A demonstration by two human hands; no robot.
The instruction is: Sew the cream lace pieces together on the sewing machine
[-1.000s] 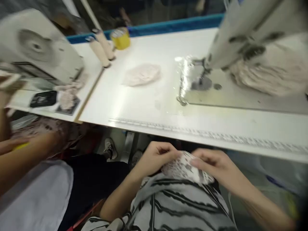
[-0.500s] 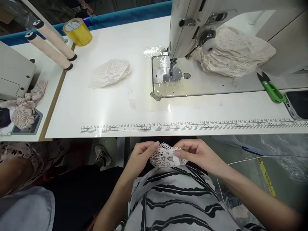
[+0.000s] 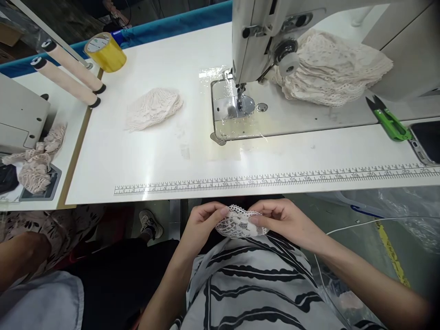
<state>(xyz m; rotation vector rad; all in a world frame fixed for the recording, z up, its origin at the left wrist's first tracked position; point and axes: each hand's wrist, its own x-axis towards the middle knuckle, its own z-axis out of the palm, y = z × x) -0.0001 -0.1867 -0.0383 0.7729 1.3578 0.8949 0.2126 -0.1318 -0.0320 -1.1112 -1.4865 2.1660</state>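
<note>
Left hand pinches one end of the lace, thumb to curled fingers; right hand pinches the other, fingers nearly closed. Lace is over the lap, just off the worktop's front edge. Loose pinch could drop it; uneven pull could distort the openwork.

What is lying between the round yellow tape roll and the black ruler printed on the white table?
Some flat cream lace, visible in the head view.
</note>
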